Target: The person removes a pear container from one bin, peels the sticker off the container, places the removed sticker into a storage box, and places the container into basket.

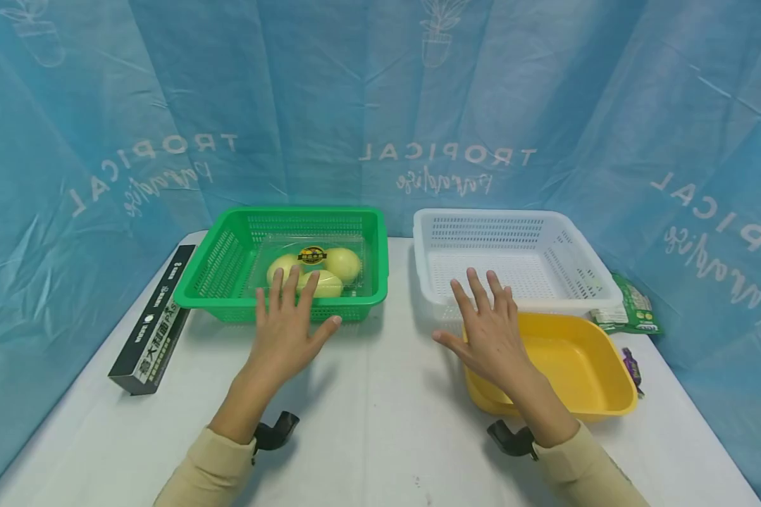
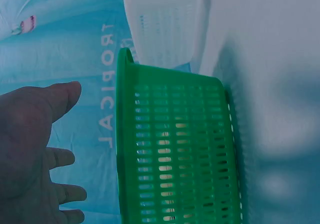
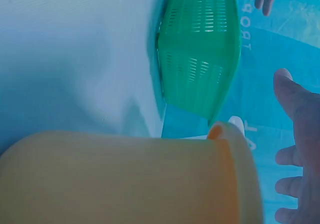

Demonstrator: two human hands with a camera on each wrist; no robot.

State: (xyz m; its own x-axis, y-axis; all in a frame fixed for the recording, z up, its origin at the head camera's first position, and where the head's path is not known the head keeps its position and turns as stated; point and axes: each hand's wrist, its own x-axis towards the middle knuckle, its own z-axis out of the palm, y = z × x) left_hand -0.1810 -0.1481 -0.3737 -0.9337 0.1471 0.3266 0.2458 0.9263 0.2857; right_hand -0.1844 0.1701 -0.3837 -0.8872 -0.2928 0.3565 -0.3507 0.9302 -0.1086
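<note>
From where I stand, both hands are empty and spread, fingers straight: the left hand [image 1: 285, 341] hangs in front of the green basket [image 1: 355, 301], and the right hand [image 1: 491, 341] is above the left side of the yellow basin [image 1: 571, 359], apart from its rim. In the green basket lies a clear pack [image 1: 313, 255] of pale round fruit [image 1: 343, 265]. If the right hand dropped straight down, I'd worry about it knocking the basin's edge and tipping it. The smooth pack could slip from a one-sided hold, since loose fruit might shift its weight. The green basket's raised front rim stands between the left hand and the pack, and the black wrist mount [image 1: 277, 431] could snag there. The white basket [image 1: 514, 257] sits just behind the basin, leaving little room; a green packet [image 1: 637, 310] and purple wrapper [image 1: 632, 367] lie to the right, a long black box [image 1: 155, 324] to the left.
</note>
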